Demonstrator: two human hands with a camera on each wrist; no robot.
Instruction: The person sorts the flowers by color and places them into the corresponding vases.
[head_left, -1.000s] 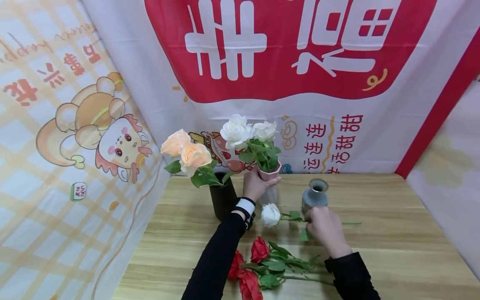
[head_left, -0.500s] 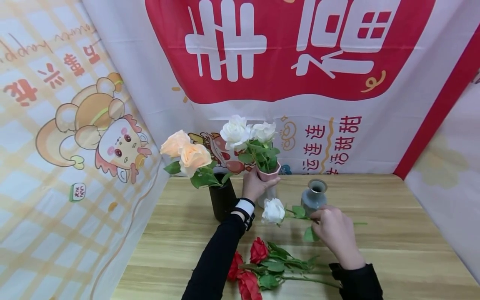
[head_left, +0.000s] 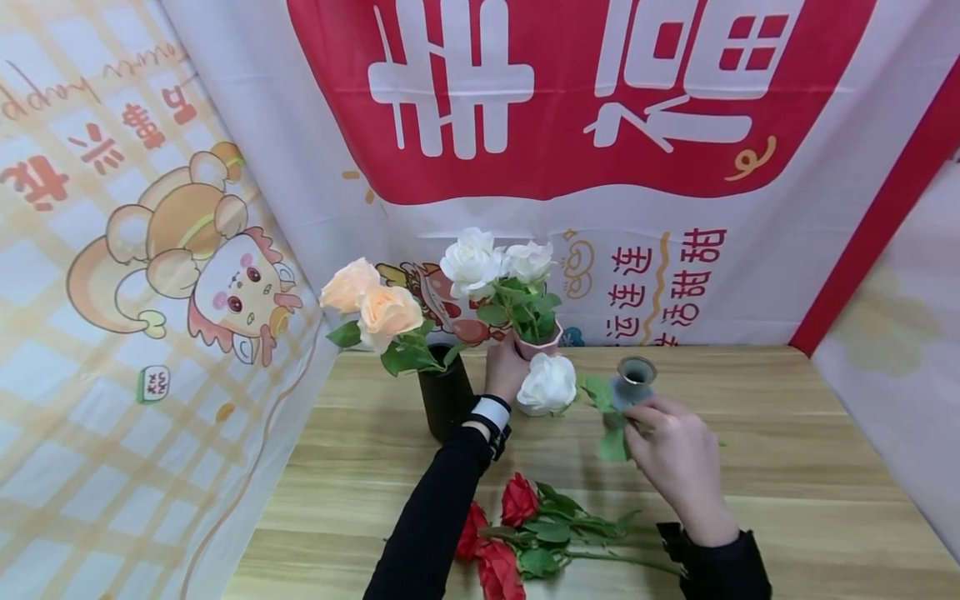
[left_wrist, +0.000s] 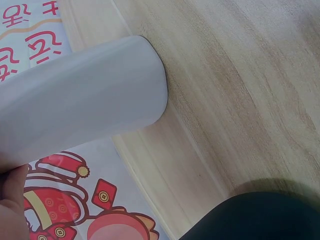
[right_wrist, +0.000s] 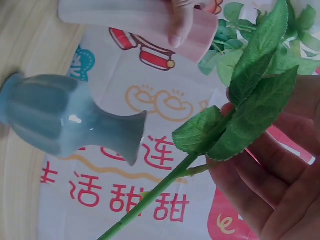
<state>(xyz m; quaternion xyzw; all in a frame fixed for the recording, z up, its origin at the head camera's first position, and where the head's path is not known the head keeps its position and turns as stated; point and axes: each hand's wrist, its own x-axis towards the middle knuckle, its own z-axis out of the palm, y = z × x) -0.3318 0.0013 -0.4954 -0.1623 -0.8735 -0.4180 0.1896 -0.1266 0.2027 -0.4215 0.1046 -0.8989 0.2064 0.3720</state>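
Observation:
My left hand (head_left: 506,371) grips a pink-and-white vase (left_wrist: 95,95) around its upper part. Two white roses (head_left: 472,262) with green leaves stand in that vase. With fingers and thumb, my right hand (head_left: 678,454) pinches the leafy green stem (right_wrist: 170,177) of a single white rose (head_left: 547,383). The bloom overlaps the lower part of the pink-and-white vase in the head view. Close behind my right hand is a blue-grey vase (right_wrist: 55,112) with a flared mouth and no flower in it.
A black vase (head_left: 444,400) with peach roses (head_left: 386,312) stands left of my left hand. Several red roses (head_left: 517,500) lie on the wooden table (head_left: 810,492) between my forearms. A printed cloth (head_left: 585,217) hangs behind the table.
My right hand has raised the white rose from near the tabletop, its bloom rising in the head view toward the pink-and-white vase. My left hand has stayed on that vase.

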